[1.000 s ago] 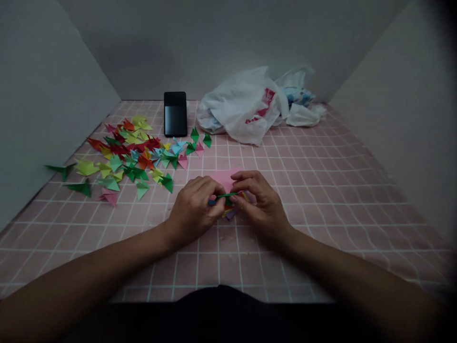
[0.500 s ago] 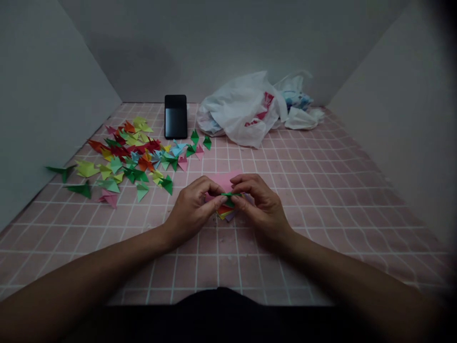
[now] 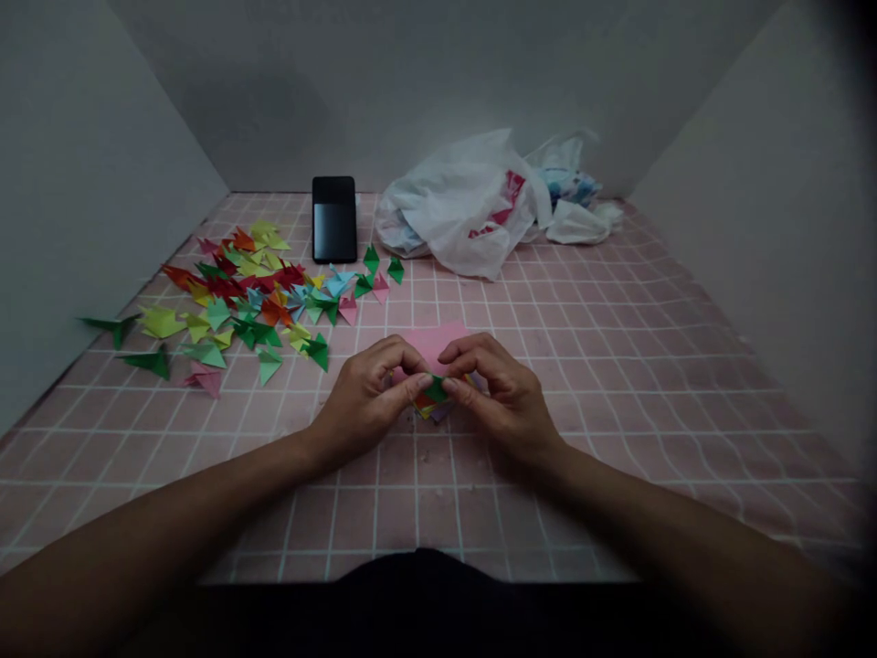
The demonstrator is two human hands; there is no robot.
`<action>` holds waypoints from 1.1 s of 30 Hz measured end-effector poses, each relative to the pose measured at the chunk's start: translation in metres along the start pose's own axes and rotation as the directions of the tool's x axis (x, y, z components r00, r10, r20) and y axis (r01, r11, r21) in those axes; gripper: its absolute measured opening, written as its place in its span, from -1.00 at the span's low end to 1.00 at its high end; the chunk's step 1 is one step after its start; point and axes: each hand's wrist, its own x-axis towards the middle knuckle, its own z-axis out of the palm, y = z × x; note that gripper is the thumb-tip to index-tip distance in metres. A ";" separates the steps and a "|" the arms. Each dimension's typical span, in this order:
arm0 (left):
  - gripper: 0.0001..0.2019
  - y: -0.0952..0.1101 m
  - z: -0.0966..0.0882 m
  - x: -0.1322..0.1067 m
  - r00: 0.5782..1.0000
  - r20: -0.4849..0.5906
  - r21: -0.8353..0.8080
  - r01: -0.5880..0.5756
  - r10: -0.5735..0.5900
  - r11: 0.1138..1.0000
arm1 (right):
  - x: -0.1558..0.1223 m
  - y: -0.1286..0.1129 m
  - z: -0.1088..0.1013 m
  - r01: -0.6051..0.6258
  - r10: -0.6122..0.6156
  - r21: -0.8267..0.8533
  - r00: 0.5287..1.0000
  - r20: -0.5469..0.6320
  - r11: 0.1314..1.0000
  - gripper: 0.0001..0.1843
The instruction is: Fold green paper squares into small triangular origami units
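Note:
Both my hands meet at the middle of the pink checked table [image 3: 617, 384]. My left hand [image 3: 366, 397] and my right hand [image 3: 497, 388] pinch a small green folded paper [image 3: 434, 389] between thumbs and forefingers. Under the hands lies a stack of coloured paper squares [image 3: 431, 408] with a pink sheet [image 3: 431, 338] showing above the fingers. The rest of the stack is hidden by my fingers.
A heap of several folded paper triangles [image 3: 253, 297] in many colours spreads at the left. A black phone [image 3: 333, 219] stands against the back wall. A white plastic bag [image 3: 466, 206] and crumpled wrappers [image 3: 575, 206] lie at the back right. Grey walls close in three sides.
The green paper has been pressed smaller between my fingertips, and the two thumbs have drawn closer together. The view shifted slightly.

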 end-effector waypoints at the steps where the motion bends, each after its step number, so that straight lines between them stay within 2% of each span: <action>1: -0.89 0.000 -0.001 0.001 1.000 0.009 -0.007 0.013 -0.013 1.000 | 0.000 0.000 0.000 0.002 -0.002 0.007 1.000 0.002 1.000 -0.86; 6: -0.89 0.000 -0.004 0.006 0.989 0.100 -0.070 0.115 -0.107 0.991 | 0.002 0.003 0.000 -0.048 0.046 0.018 0.997 0.066 0.999 -0.88; 9: -0.85 0.000 -0.005 0.007 0.974 0.104 -0.210 0.220 -0.202 0.953 | 0.003 0.003 0.001 -0.112 0.107 0.075 0.992 0.074 0.991 -0.91; 13: -0.81 -0.003 -0.001 0.005 0.919 0.065 -0.482 0.370 -0.389 0.794 | 0.002 0.002 0.002 -0.257 0.251 0.190 0.966 0.055 0.948 -0.84; 16: -0.76 -0.006 0.005 0.003 0.891 0.080 -0.614 0.397 -0.447 0.682 | 0.002 0.003 0.003 -0.353 0.323 0.338 0.935 0.143 0.872 -0.88; 18: -0.74 -0.007 0.008 0.002 0.880 0.114 -0.634 0.421 -0.461 0.648 | 0.002 0.003 0.004 -0.389 0.343 0.381 0.921 0.185 0.839 -0.87; 20: -0.74 -0.007 0.008 0.002 0.880 0.157 -0.601 0.445 -0.448 0.664 | 0.002 0.004 0.004 -0.398 0.355 0.376 0.917 0.180 0.837 -0.87; 22: -0.77 -0.006 0.007 0.003 0.895 0.179 -0.525 0.439 -0.410 0.729 | 0.003 0.005 0.003 -0.391 0.361 0.360 0.921 0.149 0.847 -0.86; 24: -0.82 -0.004 0.005 0.004 0.925 0.153 -0.416 0.379 -0.348 0.827 | 0.004 0.005 0.002 -0.378 0.357 0.332 0.926 0.124 0.864 -0.85; 26: -0.85 -0.002 0.004 0.004 0.947 0.123 -0.330 0.321 -0.296 0.888 | 0.004 0.004 0.002 -0.359 0.337 0.276 0.933 0.124 0.892 -0.83; 29: -0.85 -0.001 0.004 0.002 0.942 0.146 -0.349 0.336 -0.303 0.875 | 0.004 0.003 0.002 -0.327 0.300 0.203 0.942 0.152 0.923 -0.82; 33: -0.82 -0.003 0.006 0.000 0.913 0.208 -0.443 0.409 -0.352 0.798 | 0.003 0.005 0.002 -0.343 0.310 0.253 0.937 0.158 0.905 -0.84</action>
